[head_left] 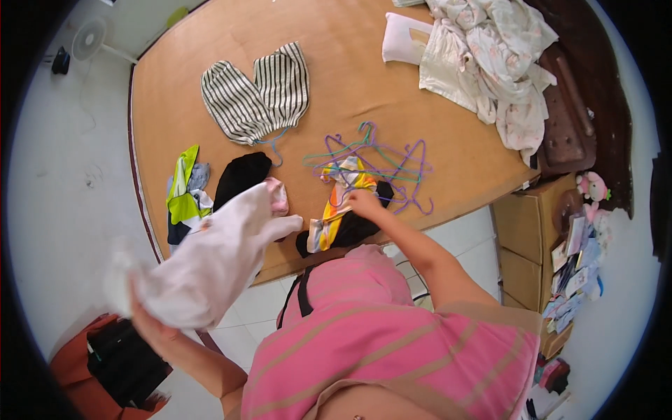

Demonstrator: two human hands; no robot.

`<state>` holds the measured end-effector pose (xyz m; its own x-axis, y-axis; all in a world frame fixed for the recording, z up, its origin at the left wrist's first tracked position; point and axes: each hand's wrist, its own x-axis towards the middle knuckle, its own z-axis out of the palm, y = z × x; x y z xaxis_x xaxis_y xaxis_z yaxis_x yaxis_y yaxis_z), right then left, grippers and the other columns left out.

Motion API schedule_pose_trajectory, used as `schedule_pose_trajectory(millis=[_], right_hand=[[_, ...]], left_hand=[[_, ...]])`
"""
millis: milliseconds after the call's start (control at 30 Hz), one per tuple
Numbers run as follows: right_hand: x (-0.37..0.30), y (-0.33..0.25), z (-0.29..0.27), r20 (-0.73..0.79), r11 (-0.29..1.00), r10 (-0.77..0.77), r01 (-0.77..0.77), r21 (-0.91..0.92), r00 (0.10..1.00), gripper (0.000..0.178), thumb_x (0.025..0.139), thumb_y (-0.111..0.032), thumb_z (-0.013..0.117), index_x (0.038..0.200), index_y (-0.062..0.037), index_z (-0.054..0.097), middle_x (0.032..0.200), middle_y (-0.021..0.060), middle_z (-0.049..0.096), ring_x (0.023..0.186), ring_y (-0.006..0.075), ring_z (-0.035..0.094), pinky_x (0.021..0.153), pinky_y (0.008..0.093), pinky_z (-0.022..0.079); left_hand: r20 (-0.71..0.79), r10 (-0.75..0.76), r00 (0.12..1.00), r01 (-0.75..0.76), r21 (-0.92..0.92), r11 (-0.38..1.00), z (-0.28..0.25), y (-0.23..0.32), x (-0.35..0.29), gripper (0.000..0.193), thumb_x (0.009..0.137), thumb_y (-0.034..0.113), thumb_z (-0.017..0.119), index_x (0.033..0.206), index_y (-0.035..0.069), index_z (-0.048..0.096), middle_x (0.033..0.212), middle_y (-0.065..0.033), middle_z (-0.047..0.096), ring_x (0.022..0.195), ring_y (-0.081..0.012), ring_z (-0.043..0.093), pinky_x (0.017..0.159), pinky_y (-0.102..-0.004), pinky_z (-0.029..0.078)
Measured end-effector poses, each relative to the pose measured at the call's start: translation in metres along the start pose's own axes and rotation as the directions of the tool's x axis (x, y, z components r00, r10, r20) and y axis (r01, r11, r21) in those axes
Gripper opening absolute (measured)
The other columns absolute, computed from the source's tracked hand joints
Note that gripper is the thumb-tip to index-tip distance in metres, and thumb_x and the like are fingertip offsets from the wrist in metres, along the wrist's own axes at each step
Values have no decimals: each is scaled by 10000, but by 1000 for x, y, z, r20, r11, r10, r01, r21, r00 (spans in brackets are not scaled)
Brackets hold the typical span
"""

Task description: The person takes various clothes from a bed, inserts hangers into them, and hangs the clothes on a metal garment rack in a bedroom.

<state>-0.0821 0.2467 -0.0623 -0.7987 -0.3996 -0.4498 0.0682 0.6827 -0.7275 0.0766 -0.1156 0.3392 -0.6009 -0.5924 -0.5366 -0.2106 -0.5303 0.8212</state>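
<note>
My left hand point(155, 327) grips the end of a white garment point(210, 259), which stretches blurred from the lower left over the mat's near edge. My right hand point(365, 204) is closed, its fingertips at a yellow, orange and grey patterned garment point(334, 213); whether they pinch the cloth or a hanger is unclear. Purple and green hangers point(378, 150) lie tangled just beyond that hand, partly over the patterned garment. Black cloth point(357, 231) lies beneath it. Beside the white garment are a black garment point(241, 175) and a pink one point(277, 196), partly covered.
Striped shorts point(262, 98) lie on the brown mat point(350, 84) with a blue hanger point(274, 145) at the waistband. Neon-yellow clothing point(183, 189) is piled at the left edge. Floral bedding point(490, 63) is heaped far right, above a wooden cabinet point(521, 227). A fan point(89, 38) stands far left.
</note>
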Motion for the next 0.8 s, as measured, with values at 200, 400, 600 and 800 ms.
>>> schedule_pose_trajectory(millis=[200,400,600,800], right_hand=[[49,163,-75,-207,856,187,-263,-445,960,205,727,-113,562,893,-59,670,1008,176,593,974,342,561,839,439,473],[82,175,-123,-160,873,285,-325,-364,945,326,757,-152,523,1063,-148,635,1285,113,473,1206,300,413,955,434,400],[100,158,-98,7,816,372,-323,-480,928,405,778,-148,528,1180,-184,565,1464,32,210,1353,217,179,1047,582,193],[92,153,-86,-98,928,26,-61,-368,995,333,763,-113,573,1081,-51,496,1033,109,559,1050,271,528,909,478,381]], left_hand=[[-28,-133,991,132,-44,990,17,-112,-9,428,915,268,478,1243,-7,454,1206,-126,540,1092,-238,534,934,-387,436],[-157,-159,975,165,25,986,39,-145,-43,406,917,241,455,1241,-2,453,1195,-127,542,1078,-241,543,927,-377,444],[-156,-18,988,49,198,979,77,-162,-49,311,890,139,511,1177,23,487,1106,-90,583,970,-185,580,851,-306,472],[-194,99,976,-20,373,928,86,-174,-43,310,874,151,532,1147,7,507,1069,-84,590,945,-155,576,828,-288,460]])
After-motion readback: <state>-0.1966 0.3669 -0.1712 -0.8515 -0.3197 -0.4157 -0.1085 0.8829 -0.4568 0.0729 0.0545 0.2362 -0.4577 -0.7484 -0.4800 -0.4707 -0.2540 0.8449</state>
